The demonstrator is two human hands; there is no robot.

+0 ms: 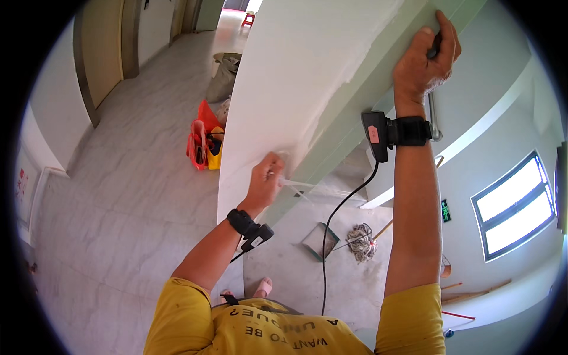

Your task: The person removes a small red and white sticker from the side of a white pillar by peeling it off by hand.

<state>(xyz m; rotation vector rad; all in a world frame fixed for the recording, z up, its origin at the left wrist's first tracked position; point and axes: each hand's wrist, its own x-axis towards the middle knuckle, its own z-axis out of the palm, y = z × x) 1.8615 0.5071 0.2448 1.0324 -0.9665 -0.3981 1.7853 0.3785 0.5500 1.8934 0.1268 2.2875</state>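
Low on the white wall (288,88), beside the pale green door frame (328,146), my left hand (265,179) is closed on clear plastic film (296,183). Taut strands of the film run rightward from my fist across the frame. My right hand (428,60) is raised high against the upper part of the frame, with its thumb and index finger extended and the other fingers curled. Whether it pinches anything is hidden. A small dark strike plate (299,194) sits in the frame just right of my left hand.
Red and yellow bags (205,144) and a grey-green sack (224,77) stand on the corridor floor at left. Beyond the frame lie a dustpan (320,242) and a string mop (361,243). A black cable (326,248) hangs from my right wrist device (376,135).
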